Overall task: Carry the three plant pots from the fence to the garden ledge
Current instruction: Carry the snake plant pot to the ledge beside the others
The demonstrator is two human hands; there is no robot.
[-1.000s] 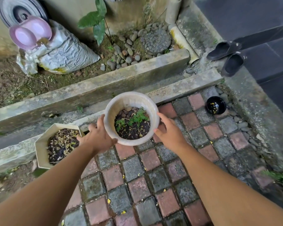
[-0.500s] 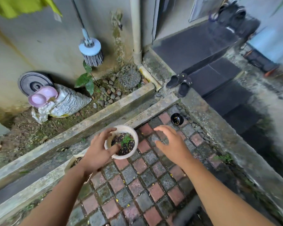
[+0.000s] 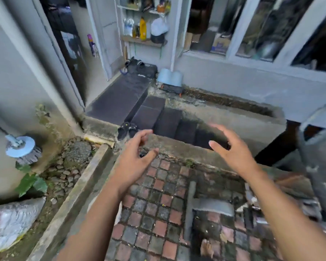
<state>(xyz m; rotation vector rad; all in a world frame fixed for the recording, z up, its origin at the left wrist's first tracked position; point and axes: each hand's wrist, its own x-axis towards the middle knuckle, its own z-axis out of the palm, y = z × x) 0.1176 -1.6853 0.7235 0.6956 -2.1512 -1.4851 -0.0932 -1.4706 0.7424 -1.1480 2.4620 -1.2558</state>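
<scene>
Hands, left and right, spread empty above brick paving, sandals beyond.

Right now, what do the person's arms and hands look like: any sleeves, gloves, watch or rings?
Both forearms are bare right up to the bottom edge of the picture, so no sleeve shows. The left hand and the right hand wear no gloves. No watch, band or ring can be seen on either wrist or on the fingers, though motion blur softens fine detail.
</scene>
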